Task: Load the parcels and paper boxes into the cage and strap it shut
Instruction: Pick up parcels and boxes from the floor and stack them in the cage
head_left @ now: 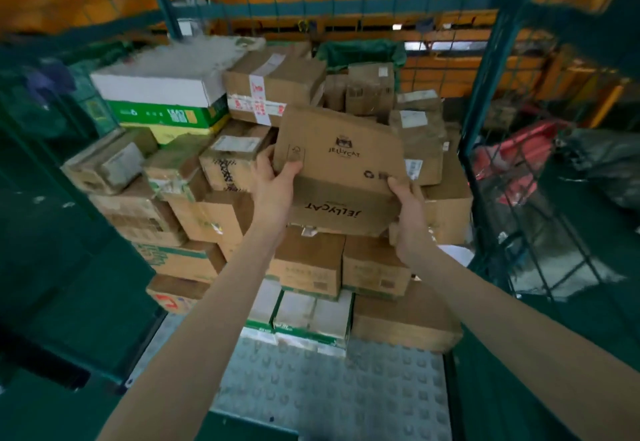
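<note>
I hold a brown cardboard box [341,170] printed with a brand name out in front of me, inside the green wire cage [485,101]. My left hand [275,186] grips its left edge with the thumb on top. Gripping its lower right corner is my right hand [408,214]. The box sits tilted above a stack of cardboard parcels [207,212] that fills the back of the cage. A white and green paper box [162,94] lies at the top left of the stack.
The cage floor [318,381] is grey studded metal, bare in front of the stack. Green mesh walls stand left and right. Outside on the right lie red items [512,163] and dark bags [606,160]. Orange netting hangs behind.
</note>
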